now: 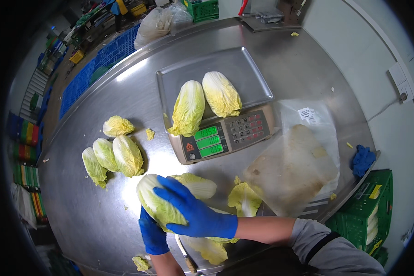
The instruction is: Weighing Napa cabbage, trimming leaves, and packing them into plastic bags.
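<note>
My right hand (193, 214), in a blue glove, is wrapped across a napa cabbage (149, 188). My left hand (152, 232), also gloved, grips it from underneath at the left, partly hidden. Another cabbage (198, 186) lies behind them. A knife with a wooden handle (190, 263) lies below, beside loose yellow-green leaves (244, 198). On the scale's steel pan (230, 62) rest two cabbages (221, 92); the scale's display panel (207, 141) faces me. Several smaller cabbages (126, 154) are grouped at the left.
The steel table (64, 184) has a raised rim. At the right lie plastic bags (290, 170) and a crumpled blue glove (361, 158), above a green crate (363, 211). A white wall with a socket (402, 89) borders the right. Blue pallets (78, 87) and stacked crates stand beyond the table.
</note>
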Tool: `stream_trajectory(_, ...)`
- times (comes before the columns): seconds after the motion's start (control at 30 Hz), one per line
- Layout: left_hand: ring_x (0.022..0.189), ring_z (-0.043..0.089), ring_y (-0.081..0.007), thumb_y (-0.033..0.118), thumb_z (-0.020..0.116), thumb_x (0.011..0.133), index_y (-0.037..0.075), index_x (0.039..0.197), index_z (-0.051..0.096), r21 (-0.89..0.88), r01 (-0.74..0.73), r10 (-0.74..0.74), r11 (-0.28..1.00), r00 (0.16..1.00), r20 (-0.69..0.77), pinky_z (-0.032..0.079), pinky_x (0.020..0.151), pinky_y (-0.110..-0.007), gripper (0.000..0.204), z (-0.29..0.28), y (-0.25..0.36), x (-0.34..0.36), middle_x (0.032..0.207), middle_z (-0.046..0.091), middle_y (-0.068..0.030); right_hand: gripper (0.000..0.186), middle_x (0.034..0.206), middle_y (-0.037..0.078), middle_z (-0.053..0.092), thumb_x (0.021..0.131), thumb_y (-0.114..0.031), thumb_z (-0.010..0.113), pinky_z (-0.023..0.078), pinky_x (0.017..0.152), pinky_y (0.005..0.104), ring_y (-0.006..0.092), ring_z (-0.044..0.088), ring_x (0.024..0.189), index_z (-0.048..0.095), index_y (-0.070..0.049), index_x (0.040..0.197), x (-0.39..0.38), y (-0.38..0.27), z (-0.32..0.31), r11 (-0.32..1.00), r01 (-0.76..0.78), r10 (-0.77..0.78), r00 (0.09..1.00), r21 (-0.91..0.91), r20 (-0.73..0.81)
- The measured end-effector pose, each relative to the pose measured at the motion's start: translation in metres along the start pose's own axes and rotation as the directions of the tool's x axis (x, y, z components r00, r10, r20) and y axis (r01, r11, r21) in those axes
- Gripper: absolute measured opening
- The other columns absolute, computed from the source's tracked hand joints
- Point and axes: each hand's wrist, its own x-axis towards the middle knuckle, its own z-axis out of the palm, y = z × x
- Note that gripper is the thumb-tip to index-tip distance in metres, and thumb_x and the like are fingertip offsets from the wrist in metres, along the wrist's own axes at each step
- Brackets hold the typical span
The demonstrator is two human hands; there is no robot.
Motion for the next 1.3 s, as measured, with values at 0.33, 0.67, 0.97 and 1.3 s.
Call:
stream_trajectory(0.33,0.103,0.058,-0.0263,0.016,0.076,0.063,-0.001,0.132,0.041,0.347,0.276,-0.113,0.896,0.899,-0.423,0.047,0.09,-0.035,0.079,-0.094,0.01,0.006,0.115,0.057,-0.0138,0.075,0.145,0.015,0.028,0.071,-0.019,0.068,0.018,0.11,0.0499,0.0385,0.021,0.135,0.037,-0.014,0.139,0.083,0.023,-0.07,0.574,0.096,-0.077,0.995,-0.813,0.063)
stream_trajectory(0.67,0.114,0.054,-0.03,0.03,0.081,0.063,-0.003,0.132,0.041,0.678,0.494,-0.034,0.545,0.821,-0.57,0.044,0.094,-0.036,0.086,-0.157,0.0,-0.007,0.125,0.053,-0.0211,0.074,0.14,0.012,0.037,0.067,-0.006,0.07,0.038,0.098,0.048,0.0383,0.036,0.126,0.043,-0.023,0.134,0.128,0.068,-0.123,0.355,0.189,0.077,0.97,-0.916,0.23)
stream_trajectory(0.97,0.116,0.051,-0.0273,0.025,0.075,0.075,-0.003,0.131,0.042,0.771,0.252,0.336,0.585,0.79,-0.513,0.042,0.096,-0.035,0.07,-0.158,0.046,0.052,0.125,0.053,-0.0191,0.059,0.139,0.01,0.039,0.083,-0.004,0.049,0.036,0.105,0.0399,0.0269,0.038,0.129,0.039,-0.018,0.139,0.095,0.033,-0.01,0.587,0.533,-0.207,0.826,-0.61,0.524)
stream_trajectory(1.3,0.113,0.053,-0.0336,0.042,0.071,0.074,-0.004,0.136,0.033,0.893,0.299,0.38,0.337,0.825,-0.419,0.044,0.092,-0.039,0.086,-0.118,0.062,0.211,0.125,0.05,-0.0251,0.053,0.135,0.015,0.04,0.076,-0.004,0.053,0.038,0.099,0.0414,0.0333,0.041,0.123,0.045,-0.006,0.128,0.052,0.075,0.064,0.755,0.505,-0.077,0.702,-0.418,0.708)
